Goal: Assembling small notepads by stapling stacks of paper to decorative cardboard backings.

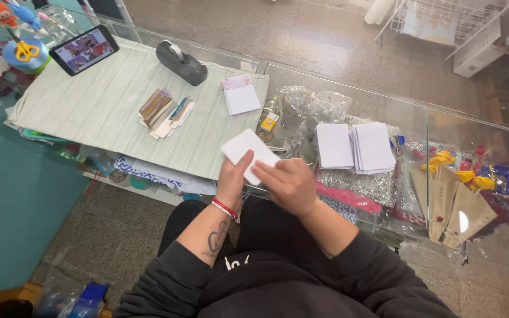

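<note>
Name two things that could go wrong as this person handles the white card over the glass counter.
1. Both hands, left hand and right hand, hold the white rectangular card beyond the glass counter edge; it might drop to the floor.
2. The two white card stacks lie close by; a sleeve could scatter them.

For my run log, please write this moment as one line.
left hand: holds white card | right hand: on same card | nearby: card stacks, tape dispenser
</note>
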